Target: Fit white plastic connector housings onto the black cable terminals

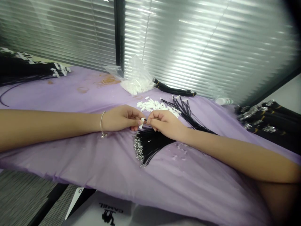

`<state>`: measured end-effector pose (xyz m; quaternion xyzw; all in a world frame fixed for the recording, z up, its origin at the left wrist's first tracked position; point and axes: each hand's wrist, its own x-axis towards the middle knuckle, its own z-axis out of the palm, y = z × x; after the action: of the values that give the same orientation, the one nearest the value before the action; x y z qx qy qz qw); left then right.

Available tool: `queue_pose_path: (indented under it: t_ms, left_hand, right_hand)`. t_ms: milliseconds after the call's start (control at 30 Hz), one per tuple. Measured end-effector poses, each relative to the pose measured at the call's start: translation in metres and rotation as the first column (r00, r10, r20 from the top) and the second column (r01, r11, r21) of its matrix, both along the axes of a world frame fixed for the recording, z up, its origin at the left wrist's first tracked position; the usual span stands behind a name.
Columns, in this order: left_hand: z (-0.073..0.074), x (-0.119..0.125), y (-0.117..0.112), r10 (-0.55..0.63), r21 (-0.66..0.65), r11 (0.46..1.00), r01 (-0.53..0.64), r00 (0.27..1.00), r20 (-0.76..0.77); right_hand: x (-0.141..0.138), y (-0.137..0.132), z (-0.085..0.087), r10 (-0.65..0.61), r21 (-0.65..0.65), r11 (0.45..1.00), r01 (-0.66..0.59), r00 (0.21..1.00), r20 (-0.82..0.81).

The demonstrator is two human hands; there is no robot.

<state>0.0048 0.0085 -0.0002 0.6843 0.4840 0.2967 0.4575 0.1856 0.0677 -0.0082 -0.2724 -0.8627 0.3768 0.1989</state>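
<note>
My left hand (pixel 122 118), with a bracelet at the wrist, pinches a small white plastic connector piece (pixel 141 122). Right beside it, my right hand (pixel 164 123) is closed on the end of a thin black wire (pixel 145 120); the fingertips of both hands nearly meet. Whether the wire's tip sits inside the white piece is too small to tell. Below the hands a fanned bundle of black wires (pixel 155 142) with silvery metal ends lies on the table. Just behind the hands is a loose pile of small white pieces (pixel 152 105).
A purple cloth (pixel 94 163) covers the table. Toward the window stand a clear bag of white pieces (pixel 136 83) and tied black wire bundles (pixel 174 89). Wires with white ends (pixel 182 108) lie behind my right hand. More bundles are at far left (pixel 28 69) and right (pixel 277 122).
</note>
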Motion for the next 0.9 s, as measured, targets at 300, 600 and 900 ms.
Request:
queue_pose_path:
  t_ms: [300,600,900]
  left_hand:
    - [-0.006,-0.006,0.007,0.052,-0.064,0.997,-0.041,0.982,0.181]
    - [-0.01,-0.01,0.009,0.035,-0.065,0.998,-0.021,0.975,0.221]
    - [-0.005,-0.008,0.008,0.016,-0.078,0.997,0.0,0.979,0.202]
  right_hand:
    - [0.005,-0.006,-0.01,0.122,0.409,0.912,-0.021,0.967,-0.224]
    - [0.01,0.002,-0.005,0.145,0.671,0.741,-0.007,0.978,-0.149]
    - [0.011,0.009,-0.003,0.159,0.803,0.591,-0.079,0.987,-0.019]
